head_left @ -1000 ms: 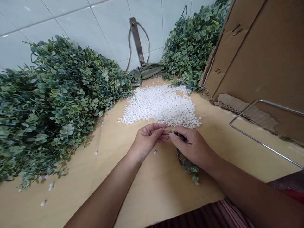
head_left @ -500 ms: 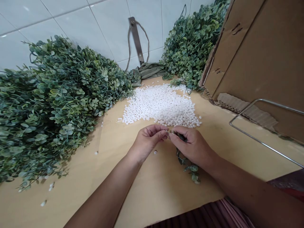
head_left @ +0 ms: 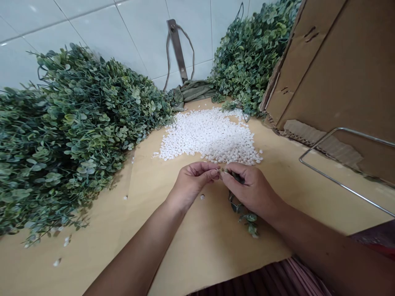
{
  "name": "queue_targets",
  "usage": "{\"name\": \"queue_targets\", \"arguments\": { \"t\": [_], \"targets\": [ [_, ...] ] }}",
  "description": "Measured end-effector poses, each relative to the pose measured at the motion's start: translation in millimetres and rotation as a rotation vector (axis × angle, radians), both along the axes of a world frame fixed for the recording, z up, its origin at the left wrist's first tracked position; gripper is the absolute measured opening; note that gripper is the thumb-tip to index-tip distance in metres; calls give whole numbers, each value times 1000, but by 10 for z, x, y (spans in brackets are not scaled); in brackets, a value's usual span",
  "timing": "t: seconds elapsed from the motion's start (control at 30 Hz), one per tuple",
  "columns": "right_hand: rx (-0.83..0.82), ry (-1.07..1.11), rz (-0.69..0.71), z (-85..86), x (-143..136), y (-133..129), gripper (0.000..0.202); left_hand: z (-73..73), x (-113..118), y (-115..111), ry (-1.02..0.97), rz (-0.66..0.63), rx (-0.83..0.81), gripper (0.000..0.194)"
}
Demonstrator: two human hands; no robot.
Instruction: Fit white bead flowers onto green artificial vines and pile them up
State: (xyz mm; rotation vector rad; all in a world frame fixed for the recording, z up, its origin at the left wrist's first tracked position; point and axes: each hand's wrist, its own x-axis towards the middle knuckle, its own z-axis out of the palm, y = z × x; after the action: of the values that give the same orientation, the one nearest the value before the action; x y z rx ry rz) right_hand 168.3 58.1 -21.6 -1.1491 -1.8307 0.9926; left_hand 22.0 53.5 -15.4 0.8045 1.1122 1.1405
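Note:
My left hand (head_left: 193, 181) is closed in a pinch, its fingertips on a tiny whitish piece, most of which they hide. Right beside it, tips almost touching, my right hand (head_left: 249, 183) is closed around an artificial leaf sprig (head_left: 249, 220). The sprig's leafy end hangs below the right palm, and its other end shows at the fingertips. Just beyond both hands spreads a heap of small white bead-like pieces (head_left: 210, 137). One loose white piece (head_left: 202, 197) lies on the table below the left hand.
A big pile of artificial greenery (head_left: 80, 127) fills the left side, and another bunch (head_left: 249, 53) stands at the back right. A cardboard box (head_left: 333, 78) and a bent metal wire frame (head_left: 342, 177) are on the right. Dark green cloth (head_left: 197, 91) lies against the tiled wall (head_left: 129, 45).
Both hands stay almost in place, fingertips still together. Otherwise the view has only shifted very slightly.

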Motion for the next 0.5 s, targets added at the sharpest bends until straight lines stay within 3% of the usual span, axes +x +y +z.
{"name": "queue_targets", "arguments": {
  "t": [0.5],
  "targets": [
    [-32, 79, 62, -35, -32, 51, 18, -48, 47, 10, 5, -12, 45, 24]
  ]
}}
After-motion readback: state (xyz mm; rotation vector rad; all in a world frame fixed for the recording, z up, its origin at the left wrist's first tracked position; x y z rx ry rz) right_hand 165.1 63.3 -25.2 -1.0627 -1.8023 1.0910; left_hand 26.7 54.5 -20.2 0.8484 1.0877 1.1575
